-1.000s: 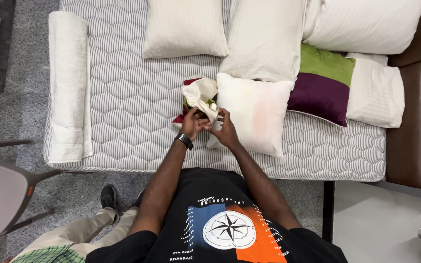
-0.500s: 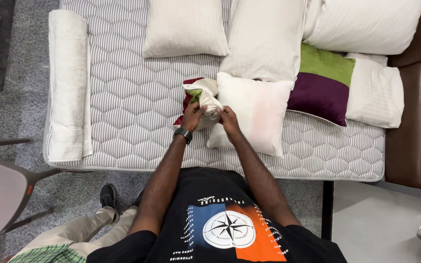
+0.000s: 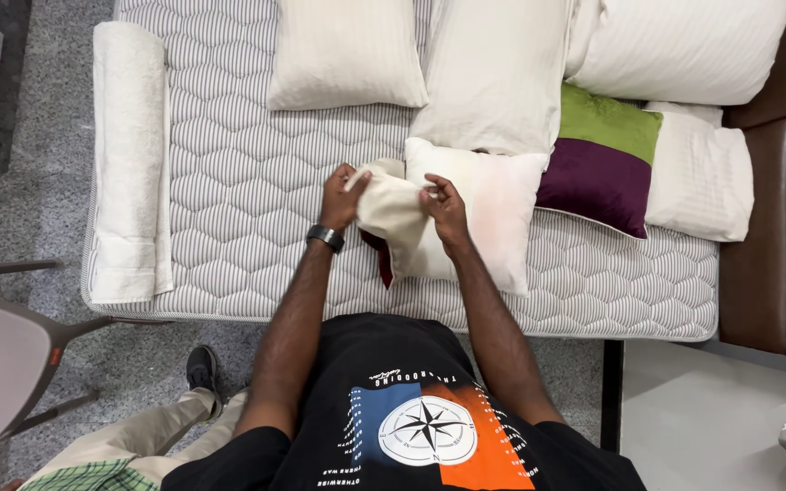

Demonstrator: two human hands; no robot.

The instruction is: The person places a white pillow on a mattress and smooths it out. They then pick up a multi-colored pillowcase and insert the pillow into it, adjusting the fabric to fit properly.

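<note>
One quilted mattress, patterned in grey and white hexagons, is filling most of the view and is being used as the work surface, with grey speckled floor showing to its left and a brown bed frame to its right. Several pillows are lying across the mattress: a large white pillow at the far right corner, a long cream pillow in the middle, a square striped cream pillow beside it, and a pale pillow nearest the person. A green and purple cushion is resting between the pale pillow and a small white pillow. A rolled white towel is lying along the left edge. A cream cushion cover is being held just above the mattress, a dark red cushion showing at its lower opening. The left hand is closed on the cover's left edge, and the right hand is pinching its right edge. A chair is standing on the floor at the left.
</note>
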